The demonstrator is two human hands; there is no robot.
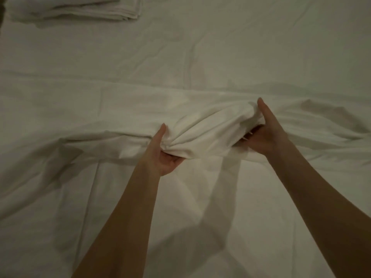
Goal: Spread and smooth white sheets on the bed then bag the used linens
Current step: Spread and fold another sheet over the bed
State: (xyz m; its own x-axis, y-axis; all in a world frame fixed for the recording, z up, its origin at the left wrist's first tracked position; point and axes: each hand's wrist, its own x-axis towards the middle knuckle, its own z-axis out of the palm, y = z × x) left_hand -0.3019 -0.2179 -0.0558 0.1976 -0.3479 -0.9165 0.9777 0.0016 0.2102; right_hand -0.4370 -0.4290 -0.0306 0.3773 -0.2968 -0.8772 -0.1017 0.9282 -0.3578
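Note:
A white sheet (210, 129) lies bunched in a long ridge across the middle of the bed. My left hand (162, 151) grips the gathered fabric from below and the left, thumb on top. My right hand (265, 129) grips the other end of the same bunch, thumb up and fingers curled under the cloth. Between the two hands the fabric is lifted and creased. More white sheet (180, 207) lies spread and wrinkled under my forearms.
A folded stack of white linens (76, 9) sits at the far left corner of the bed. White bedding (241, 47) with shallow creases covers the far half. A dark strip shows at the far left edge.

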